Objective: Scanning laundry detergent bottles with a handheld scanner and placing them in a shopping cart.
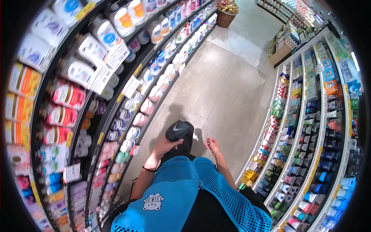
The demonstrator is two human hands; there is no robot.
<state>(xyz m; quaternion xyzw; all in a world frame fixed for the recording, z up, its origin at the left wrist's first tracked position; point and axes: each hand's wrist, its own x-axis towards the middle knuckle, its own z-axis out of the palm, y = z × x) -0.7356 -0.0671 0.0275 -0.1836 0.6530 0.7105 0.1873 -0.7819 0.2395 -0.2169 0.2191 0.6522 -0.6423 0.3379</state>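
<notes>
My left hand hangs low in front of me, thumb apart from the loosely bent fingers, and no held thing shows in it. Directly beyond it in the view is a black shoe with a white Nike swoosh, partly covered by the hand. A dark band circles the left wrist. My right hand hangs over the floor with its fingers loosely curled and apart, nothing visible in it. A blue mesh vest with a white bear print covers my front.
Shelves of bottles and price cards run along the left. On the right, shelves carry tubes, jars and boxes. Grey concrete floor lies between them. A wicker basket stands at the far left end, a display stand far right.
</notes>
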